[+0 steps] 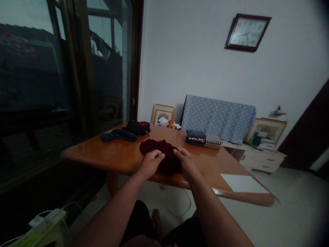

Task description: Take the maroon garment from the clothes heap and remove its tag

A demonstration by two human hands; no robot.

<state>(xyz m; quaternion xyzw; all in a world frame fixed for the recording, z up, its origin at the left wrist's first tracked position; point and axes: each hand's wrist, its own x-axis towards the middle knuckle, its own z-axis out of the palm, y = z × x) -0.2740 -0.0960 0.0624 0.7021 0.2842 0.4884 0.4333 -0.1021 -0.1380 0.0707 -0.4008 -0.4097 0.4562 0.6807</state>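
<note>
A dark maroon garment [159, 145] lies crumpled at the near edge of the wooden table [120, 157]. What kind of garment it is I cannot make out. My left hand [153, 160] pinches its near side between thumb and fingers. On the other side, my right hand [184, 159] grips the cloth the same way. Between the hands, part of the cloth hangs low and dark by the table's edge. Further left on the table are a grey-blue piece of clothing [119, 134] and a dark bundle with some red [137, 127].
Folded clothes [195, 136] are stacked at the back right, beside a striped folded piece [213, 140]. A white sheet [243, 183] lies at the table's right end. Behind stand a cloth-covered object [218, 115] and a low white cabinet [264, 159]. A power strip [48, 219] is at lower left.
</note>
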